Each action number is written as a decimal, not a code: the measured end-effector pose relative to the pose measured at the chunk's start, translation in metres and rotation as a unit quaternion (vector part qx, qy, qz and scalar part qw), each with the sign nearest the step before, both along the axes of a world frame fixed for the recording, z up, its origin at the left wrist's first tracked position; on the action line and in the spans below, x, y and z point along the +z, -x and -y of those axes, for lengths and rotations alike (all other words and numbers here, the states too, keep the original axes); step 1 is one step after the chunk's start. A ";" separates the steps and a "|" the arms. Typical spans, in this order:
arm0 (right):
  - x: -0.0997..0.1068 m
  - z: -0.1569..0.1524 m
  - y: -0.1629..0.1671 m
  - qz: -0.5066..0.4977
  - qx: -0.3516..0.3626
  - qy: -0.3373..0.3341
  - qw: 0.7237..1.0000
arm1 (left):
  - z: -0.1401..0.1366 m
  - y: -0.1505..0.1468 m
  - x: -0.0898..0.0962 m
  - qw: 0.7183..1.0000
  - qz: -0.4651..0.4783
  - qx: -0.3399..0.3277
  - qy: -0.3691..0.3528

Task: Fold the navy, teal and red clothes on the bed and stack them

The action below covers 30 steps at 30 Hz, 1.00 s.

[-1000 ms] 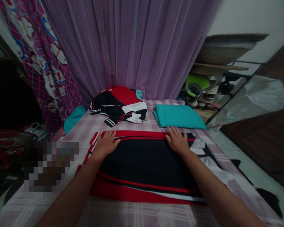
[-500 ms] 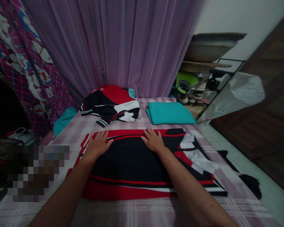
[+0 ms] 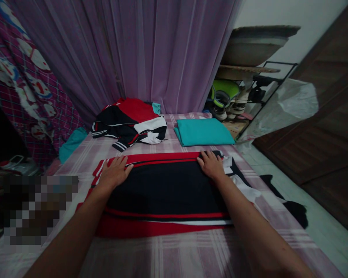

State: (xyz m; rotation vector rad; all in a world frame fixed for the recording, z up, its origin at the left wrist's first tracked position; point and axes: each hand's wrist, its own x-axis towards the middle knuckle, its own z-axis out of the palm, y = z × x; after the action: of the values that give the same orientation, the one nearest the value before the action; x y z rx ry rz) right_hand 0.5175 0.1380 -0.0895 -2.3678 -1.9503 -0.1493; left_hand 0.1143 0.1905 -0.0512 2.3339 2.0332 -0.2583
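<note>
A dark navy and red garment (image 3: 168, 189) with white stripes, which looks like a folded track jacket, lies flat in front of me. My left hand (image 3: 114, 172) rests on its far left part, fingers spread over the red edge. Near the far right corner, my right hand (image 3: 211, 164) lies flat on the cloth with its fingers apart. White and navy parts of the garment stick out to the right, partly hidden by my right forearm. Neither hand grips the fabric.
The garment lies on a checked bedsheet (image 3: 150, 255). Behind it are a crumpled red, navy and white jacket (image 3: 133, 119) and a folded teal cloth (image 3: 204, 132). A purple curtain (image 3: 139, 50) hangs at the back. A shoe rack (image 3: 266, 96) and brown door (image 3: 316, 116) stand right.
My right hand has slid to the right along the garment's far edge. My left hand stays at the left end. The whole view has shifted slightly.
</note>
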 end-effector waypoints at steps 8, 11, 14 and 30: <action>0.027 0.010 0.031 -0.025 0.008 -0.024 0.999 | 0.000 -0.001 0.000 1.000 -0.004 0.002 -0.003; 0.033 0.028 0.069 -0.051 0.088 -0.035 0.994 | 0.001 -0.001 0.000 1.000 0.000 0.000 -0.003; 0.025 0.050 0.102 -0.054 0.199 -0.003 0.979 | 0.004 -0.003 0.002 1.000 -0.004 -0.004 -0.004; 0.014 0.059 0.114 -0.034 0.207 0.034 0.977 | 0.052 -0.044 0.013 0.993 0.034 -0.076 -0.079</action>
State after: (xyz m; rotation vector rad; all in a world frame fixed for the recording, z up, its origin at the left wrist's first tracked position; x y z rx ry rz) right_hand 0.4035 0.0787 -0.0752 -1.9143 -2.3901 0.0227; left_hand 0.1583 0.1382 -0.0383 2.5565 1.9142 -0.0219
